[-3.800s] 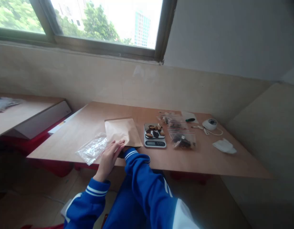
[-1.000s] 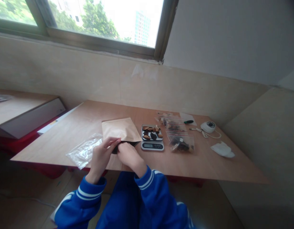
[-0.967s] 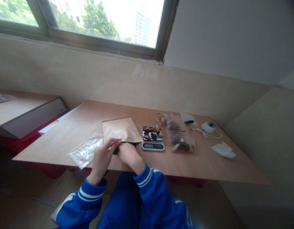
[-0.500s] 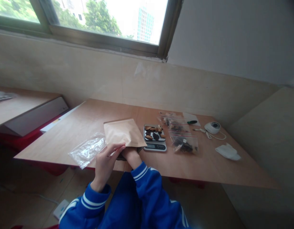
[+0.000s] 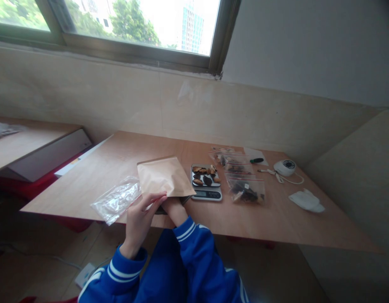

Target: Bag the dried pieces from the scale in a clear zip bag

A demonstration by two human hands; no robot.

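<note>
A brown kraft paper bag [image 5: 164, 174] lies on the table with its mouth toward me. My left hand [image 5: 144, 214] pinches the upper edge of that mouth between thumb and fingers. Inside the opening is my right hand [image 5: 175, 211], its fingers hidden by the paper, so what they do cannot be seen. Just right of the bag stands a digital kitchen scale [image 5: 210, 194], bearing several brown and dark dried pieces [image 5: 207, 180]. A crumpled clear plastic bag [image 5: 117, 198] rests left of the paper bag.
Several zip bags of dark dried pieces [image 5: 246, 193] lie right of the scale. Behind them is a green-handled tool [image 5: 257, 160] on white paper. Farther right are a white round device with a cable [image 5: 285, 168] and a white cloth or tissue [image 5: 306, 200]. A wall backs the table [image 5: 270, 227].
The view has shifted slightly. Both hands stay at the paper bag, the left pinching its edge and the right inside, with little visible movement.
</note>
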